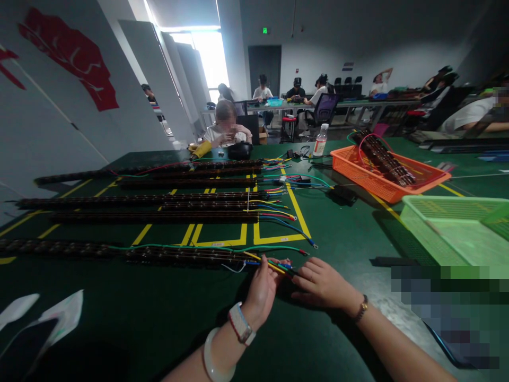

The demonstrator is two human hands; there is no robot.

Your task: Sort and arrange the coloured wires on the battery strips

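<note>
Coloured wires in yellow, blue and green come out of the end of a long dark sleeved cable bundle lying across the near table. My left hand is closed around these wires, thumb on top. Just to the right, my right hand pinches the dark wire ends, its fingertips hiding what exactly they grip. A green wire with a red-sleeved end lug runs loose above both hands. A white cable tie sticks out near the bundle's end.
Several similar cable bundles lie beyond, across yellow tape on the green table. To the right are an orange basket holding a bundle, a green basket and a bottle. A person sits opposite.
</note>
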